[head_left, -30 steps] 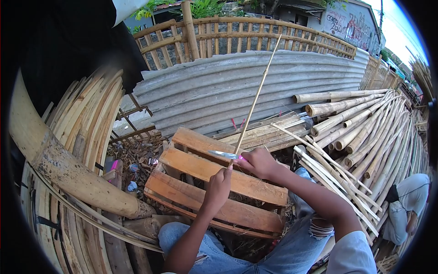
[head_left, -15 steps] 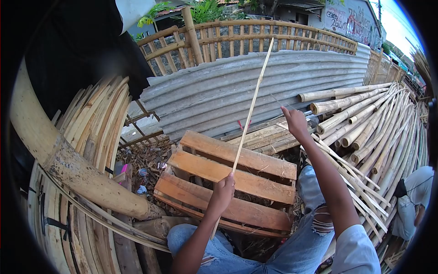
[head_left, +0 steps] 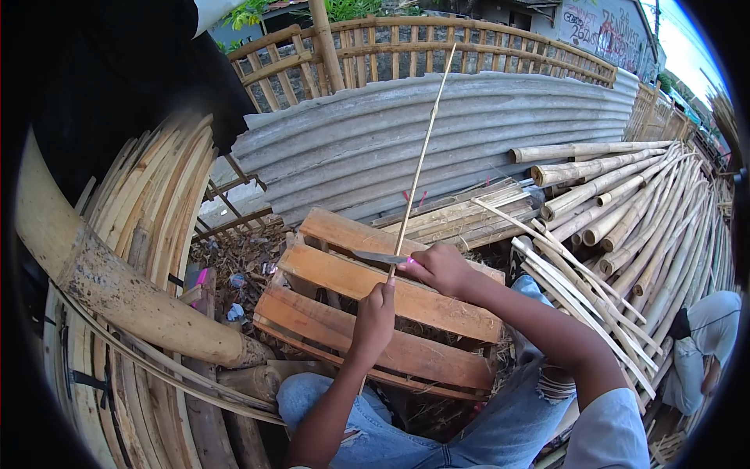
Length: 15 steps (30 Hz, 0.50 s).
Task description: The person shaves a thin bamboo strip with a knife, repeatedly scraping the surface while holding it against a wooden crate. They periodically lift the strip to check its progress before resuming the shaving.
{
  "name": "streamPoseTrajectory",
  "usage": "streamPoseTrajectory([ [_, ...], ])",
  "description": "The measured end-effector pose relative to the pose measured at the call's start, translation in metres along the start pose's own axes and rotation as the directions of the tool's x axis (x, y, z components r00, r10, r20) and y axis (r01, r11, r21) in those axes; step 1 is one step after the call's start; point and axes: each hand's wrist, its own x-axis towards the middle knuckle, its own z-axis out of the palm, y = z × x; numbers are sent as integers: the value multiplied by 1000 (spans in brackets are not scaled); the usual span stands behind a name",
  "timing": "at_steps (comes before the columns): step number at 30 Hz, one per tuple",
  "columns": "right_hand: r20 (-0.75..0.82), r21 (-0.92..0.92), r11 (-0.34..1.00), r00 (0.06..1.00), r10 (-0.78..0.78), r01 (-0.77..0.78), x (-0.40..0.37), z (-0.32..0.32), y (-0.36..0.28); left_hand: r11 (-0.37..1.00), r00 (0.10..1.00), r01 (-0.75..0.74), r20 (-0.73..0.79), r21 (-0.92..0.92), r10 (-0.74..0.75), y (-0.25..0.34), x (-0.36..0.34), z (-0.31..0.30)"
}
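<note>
My left hand (head_left: 373, 319) is closed round a long, thin bamboo strip (head_left: 423, 148), which slants up and away toward the fence. In my right hand (head_left: 442, 268) is a knife (head_left: 380, 257) with a pink handle, its blade pointing left. The blade crosses the strip just above my left fist. Both hands are over a slatted wooden crate (head_left: 375, 285) in front of my knees.
Split bamboo strips (head_left: 582, 301) lie to the right, beside a pile of bamboo poles (head_left: 601, 187). A thick bamboo pole (head_left: 141, 289) and stacked slats (head_left: 156, 195) stand left. Corrugated sheeting (head_left: 437, 133) runs behind. Another person (head_left: 701, 352) sits far right.
My right hand has come down and left with the knife, from out past the crate to the strip just above my left hand. The strip's far end has shifted slightly left.
</note>
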Motion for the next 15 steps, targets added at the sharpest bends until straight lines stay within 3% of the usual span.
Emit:
streamPoseTrajectory([
  [2, -66, -35, 998, 997, 48, -50, 13, -7, 21, 1000, 999, 21, 30, -15, -20, -5, -2, 4],
  [4, -180, 36, 972, 955, 234, -231, 22, -17, 36, 999, 998, 31, 55, -32, -29, -6, -3, 7],
  [5, -173, 90, 966, 952, 254, -241, 18, -12, 36, 999, 997, 34, 64, -31, -32, -6, -3, 8],
  [8, -35, 66, 997, 999, -26, 29, -3, 11, 15, 999, 999, -2, 36, 34, 0, -4, -2, 5],
  [11, 22, -43, 987, 988, -152, 152, 2, -1, 15, 984, 1000, -10, -12, 177, 12, 7, -1, -2],
  [14, -69, -66, 996, 995, -72, 67, 6, 13, 19, 965, 1000, 21, -17, 261, -17, 15, 4, -7],
  [15, -139, -157, 986, 987, -83, 61, 9, 10, 23, 961, 999, 34, -6, 273, -33, 16, 5, -8],
])
